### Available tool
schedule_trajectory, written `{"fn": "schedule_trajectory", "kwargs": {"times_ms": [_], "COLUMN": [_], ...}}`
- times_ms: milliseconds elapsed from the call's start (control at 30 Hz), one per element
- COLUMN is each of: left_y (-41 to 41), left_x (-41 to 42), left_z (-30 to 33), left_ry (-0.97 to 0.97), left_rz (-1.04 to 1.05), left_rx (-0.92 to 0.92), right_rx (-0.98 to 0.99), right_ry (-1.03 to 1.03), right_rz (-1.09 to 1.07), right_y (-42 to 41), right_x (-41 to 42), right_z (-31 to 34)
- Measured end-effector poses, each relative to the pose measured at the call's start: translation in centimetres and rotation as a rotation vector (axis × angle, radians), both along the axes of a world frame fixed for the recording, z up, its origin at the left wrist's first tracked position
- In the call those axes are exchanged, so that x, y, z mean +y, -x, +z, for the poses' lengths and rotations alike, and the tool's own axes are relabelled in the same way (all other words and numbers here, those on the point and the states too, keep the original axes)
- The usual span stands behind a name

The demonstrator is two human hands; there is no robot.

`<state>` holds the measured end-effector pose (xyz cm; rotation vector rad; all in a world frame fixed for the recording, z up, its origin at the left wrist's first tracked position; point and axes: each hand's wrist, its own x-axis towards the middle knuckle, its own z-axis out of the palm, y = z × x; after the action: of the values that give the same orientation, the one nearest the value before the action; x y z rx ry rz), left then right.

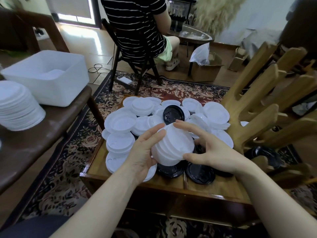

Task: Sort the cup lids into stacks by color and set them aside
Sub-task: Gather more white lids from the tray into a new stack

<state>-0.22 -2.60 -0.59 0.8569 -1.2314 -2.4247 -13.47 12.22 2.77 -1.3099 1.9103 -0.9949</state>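
A short stack of white lids [173,145] is held tilted above the low wooden table [173,184]. My left hand [145,152] cups its left and underside. From the right, my right hand [211,152] grips it, fingers over the top and thumb on the rim. Loose white lids [120,122] lie heaped over the table's far half. One black lid [173,114] sits on top of that heap. More black lids [199,171] lie flat under my hands near the front edge.
On the brown bench [42,140] at left stand a tall stack of white lids [17,107] and a white plastic bin [49,76]. A wooden rack [267,103] rises at the table's right. A person sits on a chair [137,31] beyond.
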Motion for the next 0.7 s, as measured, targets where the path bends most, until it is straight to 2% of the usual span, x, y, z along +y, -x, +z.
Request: {"fn": "schedule_trajectory", "kwargs": {"times_ms": [200, 500, 700], "left_y": [0.0, 0.0, 0.0], "left_x": [0.2, 0.4, 0.7], "left_z": [0.0, 0.2, 0.1], "left_ry": [-0.006, 0.030, 0.076], "left_rz": [0.036, 0.089, 0.099], "left_rx": [0.012, 0.053, 0.083], "right_rx": [0.043, 0.159, 0.174], "right_ry": [0.065, 0.034, 0.008], "right_rz": [-0.238, -0.263, -0.368], "right_y": [-0.4, -1.4, -1.5], "right_x": [-0.8, -1.9, -2.2], "right_z": [-0.3, -1.3, -1.8]}}
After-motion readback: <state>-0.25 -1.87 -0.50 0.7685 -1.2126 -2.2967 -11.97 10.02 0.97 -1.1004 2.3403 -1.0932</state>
